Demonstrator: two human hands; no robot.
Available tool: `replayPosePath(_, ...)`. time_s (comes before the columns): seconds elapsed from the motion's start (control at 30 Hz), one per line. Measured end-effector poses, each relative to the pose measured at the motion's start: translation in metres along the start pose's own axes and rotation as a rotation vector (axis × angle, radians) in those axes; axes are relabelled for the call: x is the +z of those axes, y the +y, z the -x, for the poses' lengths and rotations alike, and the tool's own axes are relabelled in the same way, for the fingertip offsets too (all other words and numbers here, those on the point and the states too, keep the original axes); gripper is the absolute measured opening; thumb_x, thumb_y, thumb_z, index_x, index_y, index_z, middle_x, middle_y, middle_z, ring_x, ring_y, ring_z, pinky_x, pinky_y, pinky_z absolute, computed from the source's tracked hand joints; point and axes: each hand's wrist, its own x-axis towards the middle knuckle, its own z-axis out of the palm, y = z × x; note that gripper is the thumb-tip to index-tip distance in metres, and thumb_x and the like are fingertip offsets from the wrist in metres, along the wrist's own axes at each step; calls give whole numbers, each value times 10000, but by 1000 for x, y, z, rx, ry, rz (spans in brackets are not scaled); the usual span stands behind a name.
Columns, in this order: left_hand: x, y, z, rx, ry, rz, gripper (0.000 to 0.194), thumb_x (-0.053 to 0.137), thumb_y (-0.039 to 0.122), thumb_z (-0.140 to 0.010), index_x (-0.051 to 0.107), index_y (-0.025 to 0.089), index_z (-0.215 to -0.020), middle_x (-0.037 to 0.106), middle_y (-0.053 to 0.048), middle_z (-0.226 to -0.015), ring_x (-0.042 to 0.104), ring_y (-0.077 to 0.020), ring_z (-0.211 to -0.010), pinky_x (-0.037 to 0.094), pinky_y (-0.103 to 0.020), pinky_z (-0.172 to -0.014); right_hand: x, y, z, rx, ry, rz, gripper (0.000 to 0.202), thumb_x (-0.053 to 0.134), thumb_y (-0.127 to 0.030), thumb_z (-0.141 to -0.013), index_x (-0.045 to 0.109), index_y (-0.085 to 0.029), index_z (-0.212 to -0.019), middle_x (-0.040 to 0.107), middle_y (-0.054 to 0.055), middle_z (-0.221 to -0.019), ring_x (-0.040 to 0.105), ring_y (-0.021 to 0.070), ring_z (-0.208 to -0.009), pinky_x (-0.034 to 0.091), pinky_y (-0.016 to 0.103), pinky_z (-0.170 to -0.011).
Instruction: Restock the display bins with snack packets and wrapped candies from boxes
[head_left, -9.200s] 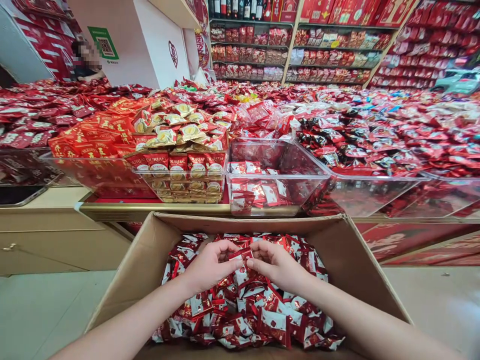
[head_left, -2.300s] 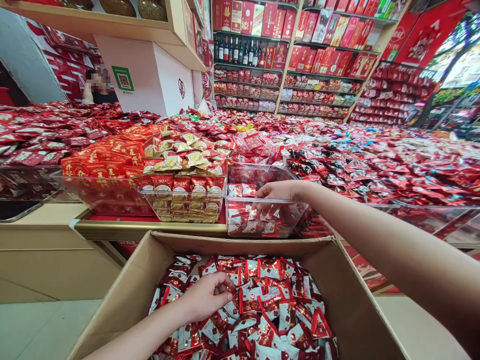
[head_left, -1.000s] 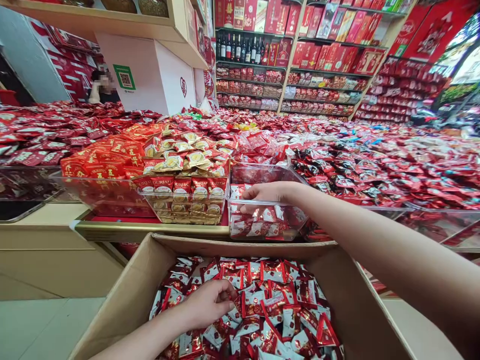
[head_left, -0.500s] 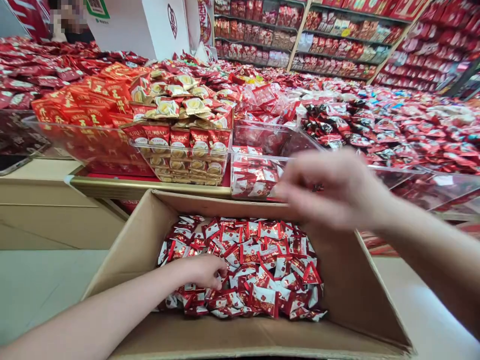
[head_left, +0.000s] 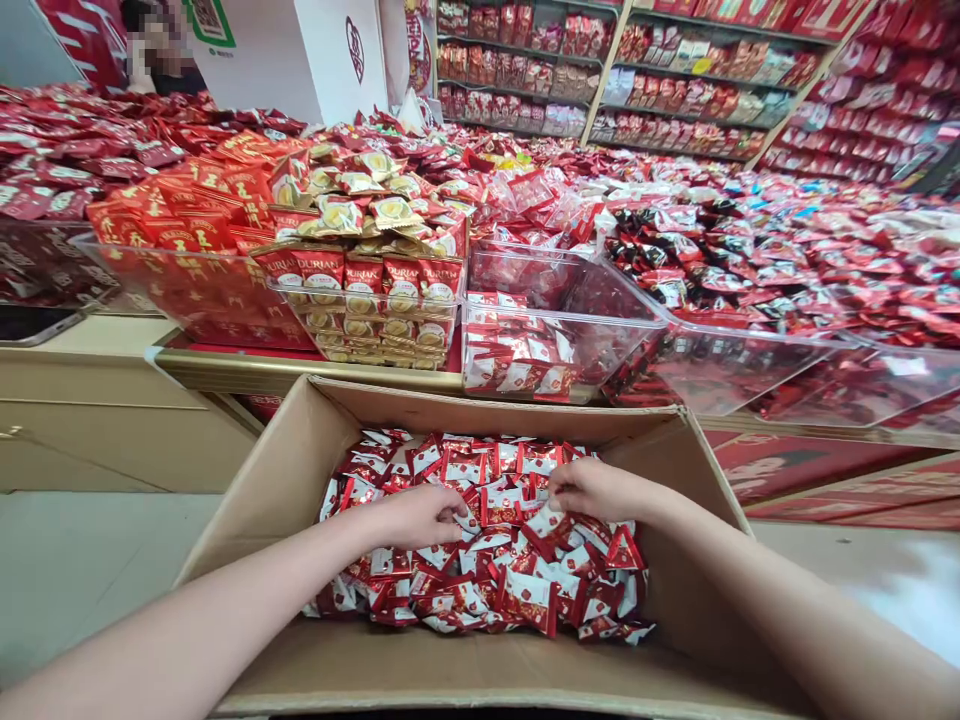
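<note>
An open cardboard box (head_left: 465, 690) in front of me holds many small red-and-white wrapped candies (head_left: 525, 595). Inside it, my left hand (head_left: 424, 515) lies low over the pile toward the left, its fingers curled inward; what they hold, if anything, is hidden. To its right, my right hand (head_left: 600, 490) reaches down among the candies with thumb and fingers pinched on a candy packet (head_left: 549, 527). Behind the box, a clear plastic bin (head_left: 622, 322) contains a few stacked rows of similar red-and-white packets (head_left: 517, 350) on its left side.
Beside that bin stand durian-labelled packets (head_left: 364, 285) and orange-red packets (head_left: 180, 230) in clear bins. Dark red-and-black packets (head_left: 667, 250) fill bins to the right. A phone (head_left: 34, 325) lies on the counter at left. Stocked shelves (head_left: 525, 65) and a partly visible person (head_left: 161, 50) are farther back.
My right hand has come down from above the box's right rear edge, near the clear bin, into the candies. My left hand has shifted slightly up and right within the box.
</note>
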Motion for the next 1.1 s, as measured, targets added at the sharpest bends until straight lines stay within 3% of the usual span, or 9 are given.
replayPosePath(0.17,-1,30,2,144,-6,414,429,406,391,-761,412,171,-1128,595,-31,-872,537,-126,-742,408,-216,-632,-5,-18,-3,-32,164,-455,301,489,-460,-690,504,-160,-676,464,-29,-567,393,85,-507,323,214,-493)
replayPosePath(0.33,-3,50,10,150,23,592,328,422,406,-758,562,143,-896,606,-2,-644,502,-95,-540,375,-197,-495,2,-33,-3,-39,153,-710,318,511,-466,-678,490,-152,-633,439,-42,-528,368,64,-470,296,200,-459)
replayPosePath(0.5,-4,48,10,105,28,742,278,455,393,-740,554,135,-707,621,1,-587,515,-86,-497,368,-186,-470,4,-41,0,-15,213,-782,307,528,-455,-671,491,-153,-630,464,-43,-494,409,66,-447,317,199,-447)
replayPosePath(0.67,-2,47,10,37,45,794,277,494,404,-712,530,135,-662,619,-3,-546,505,-88,-468,368,-191,-458,12,-37,-4,-29,162,-864,288,565,-434,-644,486,-163,-699,502,-43,-533,456,75,-463,366,212,-471)
replayPosePath(0.77,-4,47,13,53,91,865,309,459,435,-728,537,137,-706,609,-5,-579,529,-101,-510,382,-208,-500,7,-43,2,-69,209,-690,266,541,-419,-673,491,-161,-715,527,-27,-571,472,85,-503,378,217,-486)
replayPosePath(0.9,-12,45,15,19,135,1030,308,423,436,-751,515,154,-836,621,-34,-721,571,-126,-614,401,-235,-568,-37,-79,38,-235,523,-178,157,459,-308,-763,543,-180,-799,572,6,-696,504,102,-615,400,221,-560)
replayPosePath(1.0,-16,39,14,10,156,979,279,471,403,-733,519,155,-852,620,-41,-767,566,-124,-640,407,-246,-605,-91,-113,71,-352,926,214,152,469,-222,-757,548,-220,-888,592,7,-805,531,109,-695,405,216,-608)
replayPosePath(1.03,-16,37,12,7,161,944,275,487,394,-724,519,154,-855,619,-37,-762,564,-124,-639,409,-251,-607,-110,-121,77,-335,1065,328,169,469,-214,-755,554,-228,-900,591,5,-801,533,111,-692,402,222,-613)
replayPosePath(1.1,-15,34,10,15,162,868,273,506,383,-710,515,152,-855,612,-23,-730,557,-124,-626,415,-260,-607,-145,-129,81,-256,1157,523,190,461,-222,-752,576,-232,-904,595,9,-787,539,127,-699,396,245,-625)
